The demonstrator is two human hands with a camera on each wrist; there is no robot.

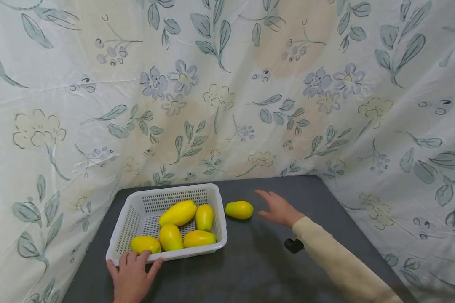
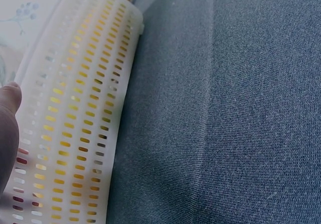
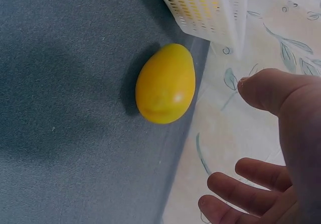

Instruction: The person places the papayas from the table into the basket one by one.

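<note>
At the near left corner of the dark grey worktop [image 1: 258, 261], the left hand [image 1: 132, 275] rests with straight, released fingers [image 1: 141, 257] against the front rim of a white slotted basket [image 1: 136, 212]; its wrist is cut off by the bottom edge of the head view, and the left wrist view shows only a thumb edge beside the basket wall, with yellow glowing through the slots. Inside the basket lie five yellow mangoes [image 1: 178, 213], some overlapping so that parts of their outlines are hidden. Just right of the basket, on the bare worktop, sits a sixth, lone mango [image 1: 239, 209], close to the basket wall. Further right, the right hand [image 1: 277, 208] hovers near that fruit without touching it, fingers spread and released; its sleeve [image 1: 337, 261] runs off the lower right corner. A small black object [image 1: 293, 245] beside the sleeve is too small to identify
</note>
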